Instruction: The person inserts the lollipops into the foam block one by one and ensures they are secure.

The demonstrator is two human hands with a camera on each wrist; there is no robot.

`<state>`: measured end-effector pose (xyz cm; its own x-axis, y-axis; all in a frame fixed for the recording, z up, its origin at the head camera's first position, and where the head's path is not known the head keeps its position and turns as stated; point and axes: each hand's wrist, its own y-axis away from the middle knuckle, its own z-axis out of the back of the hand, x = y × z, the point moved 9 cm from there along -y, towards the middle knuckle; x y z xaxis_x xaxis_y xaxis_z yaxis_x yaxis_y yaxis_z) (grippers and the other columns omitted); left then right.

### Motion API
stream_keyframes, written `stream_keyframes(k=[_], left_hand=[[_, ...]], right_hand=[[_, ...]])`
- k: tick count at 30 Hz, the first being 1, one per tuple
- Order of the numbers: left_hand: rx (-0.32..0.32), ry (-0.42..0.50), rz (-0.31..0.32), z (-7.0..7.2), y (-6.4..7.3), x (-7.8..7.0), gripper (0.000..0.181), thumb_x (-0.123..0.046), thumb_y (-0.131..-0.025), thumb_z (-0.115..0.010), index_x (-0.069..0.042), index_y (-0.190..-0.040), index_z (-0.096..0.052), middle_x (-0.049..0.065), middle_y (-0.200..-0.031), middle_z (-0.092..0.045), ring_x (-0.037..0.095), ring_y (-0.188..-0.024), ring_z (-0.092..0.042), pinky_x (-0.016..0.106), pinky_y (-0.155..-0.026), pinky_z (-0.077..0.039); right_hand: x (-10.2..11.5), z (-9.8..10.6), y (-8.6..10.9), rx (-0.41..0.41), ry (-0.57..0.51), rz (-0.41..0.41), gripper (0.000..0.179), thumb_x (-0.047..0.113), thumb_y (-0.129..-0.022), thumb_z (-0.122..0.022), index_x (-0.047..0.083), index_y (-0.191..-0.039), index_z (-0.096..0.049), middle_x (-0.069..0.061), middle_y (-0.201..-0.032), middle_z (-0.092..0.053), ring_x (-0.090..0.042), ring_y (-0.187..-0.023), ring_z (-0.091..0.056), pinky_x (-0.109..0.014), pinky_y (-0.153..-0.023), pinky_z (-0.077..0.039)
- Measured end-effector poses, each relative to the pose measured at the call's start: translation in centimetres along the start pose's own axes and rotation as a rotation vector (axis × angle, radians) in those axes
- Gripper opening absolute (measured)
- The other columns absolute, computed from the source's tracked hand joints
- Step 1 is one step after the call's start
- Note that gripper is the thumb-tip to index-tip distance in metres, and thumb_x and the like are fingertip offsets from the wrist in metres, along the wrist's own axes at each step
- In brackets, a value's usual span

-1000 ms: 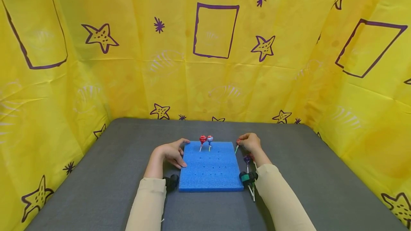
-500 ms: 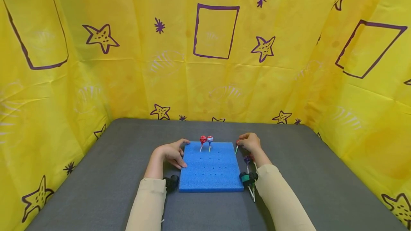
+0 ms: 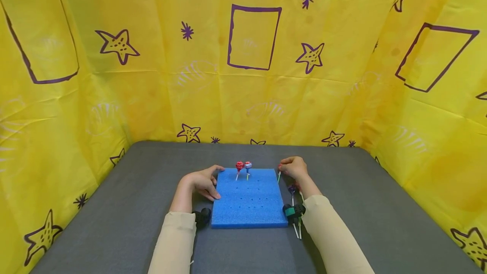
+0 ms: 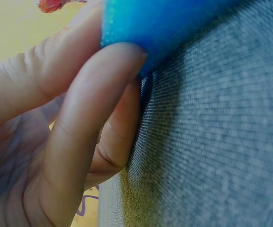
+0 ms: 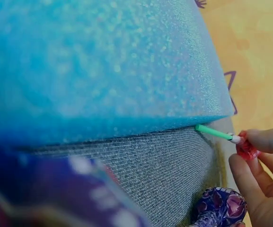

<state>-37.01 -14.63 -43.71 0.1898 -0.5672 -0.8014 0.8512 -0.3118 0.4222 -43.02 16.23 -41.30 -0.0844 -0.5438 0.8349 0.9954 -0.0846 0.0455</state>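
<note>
A blue foam board (image 3: 249, 217) with several small holes lies flat on the table. My left hand (image 3: 203, 183) grips its left edge, the thumb partway down the side and a finger at the far corner. Beyond the board's right edge, my right hand (image 3: 295, 168) pinches a red-wrapped lollipop (image 5: 246, 149) by its head. Its green stick (image 5: 214, 132) points toward the board, with the tip right at the lower edge in the right wrist view. Two lollipops, one red (image 3: 239, 165) and one blue-and-white (image 3: 248, 165), stand upright in the board near the far side.
Purple-wrapped lollipop (image 3: 292, 188) and other lollipops lie right of the board, partly hidden under my right wrist; their sticks (image 3: 296, 231) point toward me. The dark grey table (image 3: 152, 189) reaches yellow patterned curtains (image 3: 213, 96) at the back and sides.
The head view has shifted very slightly left. My right hand, still pinching the lollipop, has barely moved; my left hand stays at the board's edge.
</note>
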Motion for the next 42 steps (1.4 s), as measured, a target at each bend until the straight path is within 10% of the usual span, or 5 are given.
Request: stream_keyframes(k=[42], left_hand=[[0.015, 0.003, -0.017, -0.1, 0.1, -0.2, 0.096, 0.004, -0.076, -0.08, -0.018, -0.152, -0.025, 0.013, -0.107, -0.045, 0.017, -0.065, -0.062, 0.028, -0.063, -0.062]], right_hand=[[4.9, -0.4, 3.1, -0.031, -0.332, 0.155, 0.036, 0.002, -0.086, -0.072, -0.001, -0.121, -0.068, -0.023, -0.117, -0.07, -0.007, -0.084, -0.07, -0.028, -0.09, -0.059]])
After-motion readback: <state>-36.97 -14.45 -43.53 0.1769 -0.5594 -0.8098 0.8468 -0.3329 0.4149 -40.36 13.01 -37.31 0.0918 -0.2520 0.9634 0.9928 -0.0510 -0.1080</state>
